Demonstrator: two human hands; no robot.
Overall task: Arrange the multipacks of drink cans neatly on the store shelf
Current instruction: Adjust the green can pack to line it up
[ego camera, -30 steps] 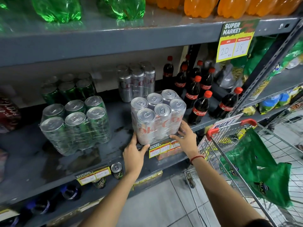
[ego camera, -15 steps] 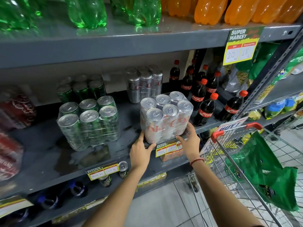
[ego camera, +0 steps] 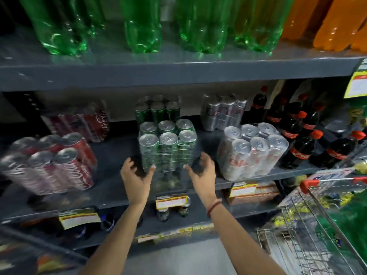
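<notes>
Both hands, left hand (ego camera: pixel 135 175) and right hand (ego camera: pixel 202 171), were spread wide around the shrink-wrapped green can six-pack (ego camera: pixel 167 147), gripping nothing yet; best squeeze low and slide it straight.

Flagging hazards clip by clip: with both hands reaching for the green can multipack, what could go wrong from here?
1. The left hand and right hand are open at the low front corners of the green multipack; a grip on shrink wrap alone might slip or tear.
2. The silver multipack sits close on the right, so sliding sideways could knock it.
3. The red multipack looks tilted near the shelf edge.
</notes>
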